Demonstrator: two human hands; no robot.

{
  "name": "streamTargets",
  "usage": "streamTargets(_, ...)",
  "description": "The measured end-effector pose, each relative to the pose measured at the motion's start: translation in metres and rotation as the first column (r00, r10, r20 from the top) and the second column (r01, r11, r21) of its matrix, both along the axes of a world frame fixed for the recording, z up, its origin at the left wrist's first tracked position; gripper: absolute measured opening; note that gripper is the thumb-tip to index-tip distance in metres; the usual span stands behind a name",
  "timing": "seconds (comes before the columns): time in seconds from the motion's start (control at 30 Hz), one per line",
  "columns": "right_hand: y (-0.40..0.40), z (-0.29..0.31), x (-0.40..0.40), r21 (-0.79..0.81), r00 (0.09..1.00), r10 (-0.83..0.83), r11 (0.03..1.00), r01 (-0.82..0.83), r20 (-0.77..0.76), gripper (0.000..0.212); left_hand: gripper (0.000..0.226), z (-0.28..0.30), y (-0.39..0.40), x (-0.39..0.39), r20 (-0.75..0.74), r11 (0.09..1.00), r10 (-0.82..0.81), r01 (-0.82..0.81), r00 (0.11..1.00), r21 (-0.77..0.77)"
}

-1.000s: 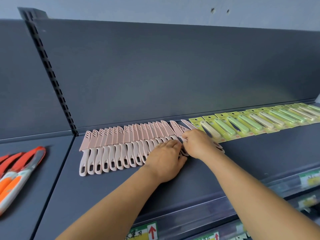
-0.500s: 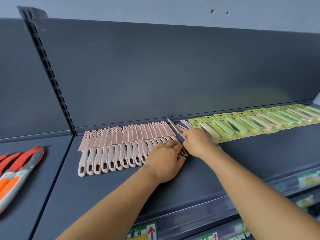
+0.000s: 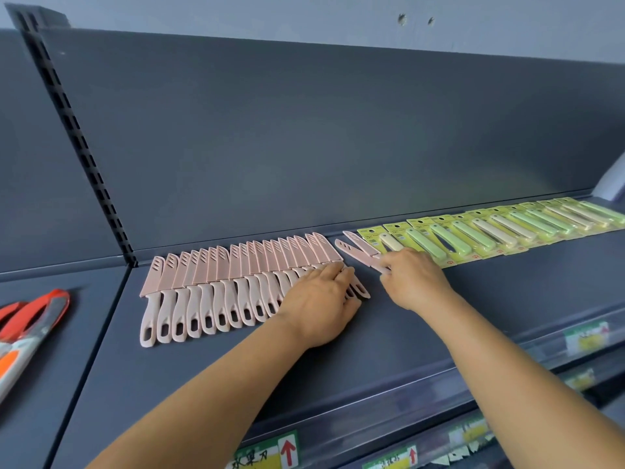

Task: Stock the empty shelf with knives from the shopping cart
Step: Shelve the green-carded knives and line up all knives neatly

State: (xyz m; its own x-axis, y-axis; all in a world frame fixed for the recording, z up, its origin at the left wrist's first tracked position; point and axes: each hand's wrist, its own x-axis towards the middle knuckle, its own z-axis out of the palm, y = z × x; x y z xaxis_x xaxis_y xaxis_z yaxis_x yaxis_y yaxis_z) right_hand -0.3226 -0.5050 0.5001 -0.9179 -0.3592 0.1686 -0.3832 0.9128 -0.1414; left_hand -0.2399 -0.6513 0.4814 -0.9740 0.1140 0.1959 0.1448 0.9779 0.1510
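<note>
- Pink sheathed knives lie in an overlapping row on the dark grey shelf, sheaths toward the back panel, looped handles toward the near edge; the row begins just right of the slotted upright.
- The left hand rests palm down on the right end of that row, fingers straight over the last handles.
- The right hand pinches two pink knives by their handles; the sheaths fan out to the far left, apart from the row, with a bare gap of shelf between them and the last knife in it.
- Just right of these two knives, green and cream carded knives run along the back of the shelf to the right edge of view; the nearest card is just beside the right hand's knuckles.
- In front of both rows the shelf is bare down to its near lip, where price labels sit in a clear strip.
- On the neighbouring shelf to the left, orange-handled tools lie near the left edge of view, well apart from the pink row.
</note>
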Motion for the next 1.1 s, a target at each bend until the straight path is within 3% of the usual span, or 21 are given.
streamTargets(0.13,0.005,-0.008,0.001,0.063,1.000,-0.009,0.998,0.010,-0.013,0.028,0.053,0.001,0.010,-0.006,0.050,0.999,-0.022,0.023,0.999,-0.030)
streamTargets(0.53,-0.011,0.000,0.006,0.223,0.999,0.011,0.975,0.000,-0.049,0.033,0.046,-0.003,0.012,-0.004,0.012,1.000,0.013,-0.013,1.000,-0.017)
streamTargets(0.77,-0.012,-0.005,0.004,0.164,0.994,0.067,0.985,-0.053,-0.086,0.026,0.043,-0.004,0.011,-0.003,0.004,1.000,0.019,-0.019,1.000,0.011)
streamTargets(1.0,-0.024,0.005,0.005,0.259,0.998,0.042,0.965,-0.031,-0.036,0.032,0.043,-0.005,0.011,-0.004,0.003,1.000,0.020,-0.020,1.000,0.020)
streamTargets(1.1,-0.024,0.009,0.003,0.139,1.000,-0.022,0.990,0.023,-0.011,0.020,0.043,-0.005,0.011,-0.003,0.013,1.000,0.014,-0.015,1.000,0.022)
